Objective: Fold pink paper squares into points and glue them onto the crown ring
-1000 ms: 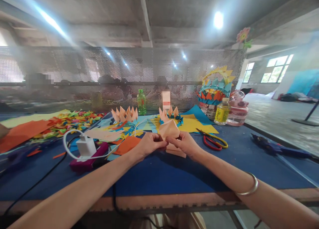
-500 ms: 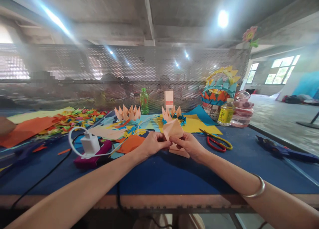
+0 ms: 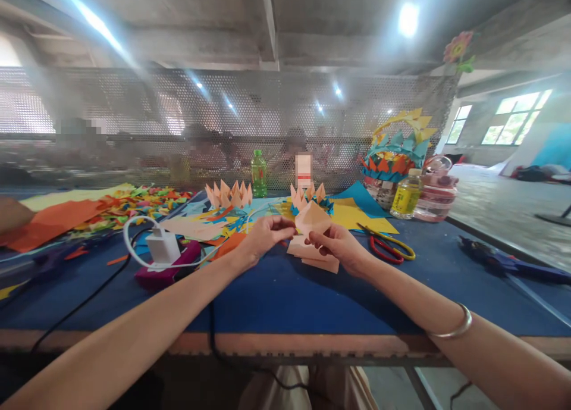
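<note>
Pointing seemingly upward, peach paper [image 3: 313, 218]

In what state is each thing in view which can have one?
Peach paper: folded, held by right hand
Left hand: open, beside the paper
Scissors: lying flat
White charger: cable attached, standing on purple block
Green bottle: upright, capped
Yellow-labelled bottle: upright, capped
Blue glue gun at right: lying down

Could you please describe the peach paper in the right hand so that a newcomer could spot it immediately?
Find the blue table, then the right hand above it. That hand holds the folded peach paper. Unlike the peach pieces lying below, it is raised and roughly diamond-shaped.
</note>
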`<state>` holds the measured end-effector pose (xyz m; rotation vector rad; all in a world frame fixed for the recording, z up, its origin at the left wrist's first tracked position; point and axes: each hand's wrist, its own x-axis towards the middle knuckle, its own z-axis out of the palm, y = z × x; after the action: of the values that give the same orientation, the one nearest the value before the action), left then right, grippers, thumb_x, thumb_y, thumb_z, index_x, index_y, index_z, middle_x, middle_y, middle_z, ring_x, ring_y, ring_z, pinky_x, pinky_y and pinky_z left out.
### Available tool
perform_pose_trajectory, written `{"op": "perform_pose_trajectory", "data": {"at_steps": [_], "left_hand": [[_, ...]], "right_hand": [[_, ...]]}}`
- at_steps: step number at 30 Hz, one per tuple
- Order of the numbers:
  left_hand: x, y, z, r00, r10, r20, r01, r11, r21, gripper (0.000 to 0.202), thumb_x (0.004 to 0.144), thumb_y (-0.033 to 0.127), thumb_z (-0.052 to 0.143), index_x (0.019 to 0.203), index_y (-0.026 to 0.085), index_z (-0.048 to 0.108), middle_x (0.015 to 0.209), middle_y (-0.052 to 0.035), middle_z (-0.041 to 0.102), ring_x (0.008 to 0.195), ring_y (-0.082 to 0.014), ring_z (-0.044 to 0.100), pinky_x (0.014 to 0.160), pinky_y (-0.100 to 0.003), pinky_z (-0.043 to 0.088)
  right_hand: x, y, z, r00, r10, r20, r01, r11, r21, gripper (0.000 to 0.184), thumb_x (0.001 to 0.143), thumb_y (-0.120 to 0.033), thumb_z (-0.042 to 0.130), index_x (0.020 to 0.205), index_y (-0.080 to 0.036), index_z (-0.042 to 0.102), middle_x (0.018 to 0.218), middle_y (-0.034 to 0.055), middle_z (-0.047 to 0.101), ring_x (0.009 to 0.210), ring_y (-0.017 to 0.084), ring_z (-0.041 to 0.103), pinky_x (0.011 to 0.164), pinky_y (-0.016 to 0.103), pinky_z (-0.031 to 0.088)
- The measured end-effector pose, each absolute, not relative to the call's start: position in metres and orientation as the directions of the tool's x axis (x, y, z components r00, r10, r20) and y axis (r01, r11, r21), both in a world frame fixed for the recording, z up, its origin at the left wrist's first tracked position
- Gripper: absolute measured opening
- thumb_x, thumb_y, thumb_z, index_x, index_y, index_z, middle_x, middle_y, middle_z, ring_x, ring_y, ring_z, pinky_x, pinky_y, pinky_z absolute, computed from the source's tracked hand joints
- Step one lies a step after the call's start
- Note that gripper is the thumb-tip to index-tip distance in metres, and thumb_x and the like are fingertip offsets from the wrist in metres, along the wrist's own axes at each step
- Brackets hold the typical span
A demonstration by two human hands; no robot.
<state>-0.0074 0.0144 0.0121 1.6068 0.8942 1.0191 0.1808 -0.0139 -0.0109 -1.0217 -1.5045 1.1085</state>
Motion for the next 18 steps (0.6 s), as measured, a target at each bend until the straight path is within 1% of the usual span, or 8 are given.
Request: {"op": "perform_pose_trajectory", "data": {"at_steps": [2,4,5,8,11,13,15,18], "left_hand": [[-0.011,0.018,0.014,0.33,0.923,0.198,0.015,-0.215,0.977,0.027,0.07,0.04,0.072,0.079,0.015,0.068,0.076,-0.0016,0.068,0.069,-0.013,0.061,0.063,-0.023,0.048],[-0.012,0.019,0.015,0.32,0.93,0.181,-0.022,-0.184,0.983,0.031,0.074,0.046,0.068,0.079,0.015,0.066,0.074,-0.0018,0.067,0.066,-0.0129,0.061,0.063,-0.024,0.049],[-0.012,0.019,0.014,0.32,0.932,0.169,-0.031,-0.168,0.985,0.032,0.074,0.046,0.068,0.08,0.015,0.066,0.073,-0.0016,0.067,0.064,-0.0127,0.061,0.062,-0.025,0.049],[-0.009,0.017,0.012,0.312,0.938,0.151,-0.03,-0.149,0.988,0.027,0.069,0.036,0.073,0.084,0.015,0.065,0.073,-0.0011,0.067,0.061,-0.0123,0.061,0.061,-0.025,0.05],[-0.007,0.017,0.01,0.301,0.941,0.153,-0.003,-0.16,0.987,0.025,0.065,0.025,0.077,0.084,0.014,0.065,0.071,0.0001,0.067,0.06,-0.0109,0.061,0.06,-0.023,0.049],[-0.006,0.017,0.009,0.3,0.943,0.142,0.023,-0.156,0.988,0.026,0.063,0.021,0.078,0.083,0.013,0.064,0.067,0.0009,0.066,0.055,-0.0103,0.06,0.057,-0.023,0.049],[-0.006,0.018,0.008,0.304,0.945,0.122,0.046,-0.143,0.989,0.028,0.061,0.018,0.078,0.083,0.012,0.063,0.063,0.0013,0.065,0.052,-0.0106,0.059,0.055,-0.023,0.049],[-0.006,0.018,0.008,0.299,0.949,0.102,0.071,-0.128,0.989,0.028,0.061,0.016,0.076,0.084,0.012,0.062,0.06,0.0018,0.064,0.051,-0.0109,0.059,0.054,-0.023,0.05]], "right_hand": [[0.181,-0.015,-0.011,-0.205,0.957,0.205,0.104,0.23,-0.968,0.037,0.067,-0.051,0.069,0.071,-0.015,0.062,0.068,0.0007,0.061,0.053,0.007,0.042,0.049,0.021,0.033],[0.181,-0.015,-0.011,-0.225,0.953,0.202,0.134,0.235,-0.963,0.037,0.067,-0.051,0.069,0.071,-0.015,0.061,0.064,-0.0016,0.058,0.051,0.006,0.041,0.048,0.02,0.032],[0.181,-0.015,-0.011,-0.231,0.952,0.203,0.149,0.241,-0.959,0.037,0.068,-0.051,0.067,0.069,-0.015,0.06,0.062,-0.0027,0.055,0.05,0.006,0.04,0.047,0.02,0.032],[0.183,-0.012,-0.014,-0.22,0.95,0.221,0.196,0.265,-0.944,0.035,0.073,-0.05,0.061,0.067,-0.016,0.058,0.058,-0.0044,0.05,0.048,0.006,0.038,0.046,0.02,0.032],[0.185,-0.007,-0.017,-0.176,0.949,0.262,0.24,0.3,-0.923,0.029,0.078,-0.043,0.056,0.086,-0.016,0.062,0.059,-0.0049,0.05,0.05,0.008,0.042,0.046,0.02,0.034],[0.187,-0.003,-0.018,-0.135,0.943,0.303,0.276,0.33,-0.903,0.032,0.081,-0.04,0.053,0.1,-0.016,0.06,0.062,-0.0042,0.051,0.053,0.009,0.045,0.048,0.021,0.037],[0.189,-0.002,-0.019,-0.089,0.928,0.362,0.325,0.371,-0.87,0.032,0.082,-0.038,0.051,0.103,-0.015,0.058,0.069,-0.0016,0.055,0.059,0.011,0.05,0.053,0.023,0.04],[0.19,-0.005,-0.016,-0.025,0.878,0.477,0.418,0.443,-0.793,0.03,0.083,-0.037,0.053,0.103,-0.016,0.057,0.091,0.0061,0.061,0.077,0.016,0.054,0.064,0.028,0.044]]}}
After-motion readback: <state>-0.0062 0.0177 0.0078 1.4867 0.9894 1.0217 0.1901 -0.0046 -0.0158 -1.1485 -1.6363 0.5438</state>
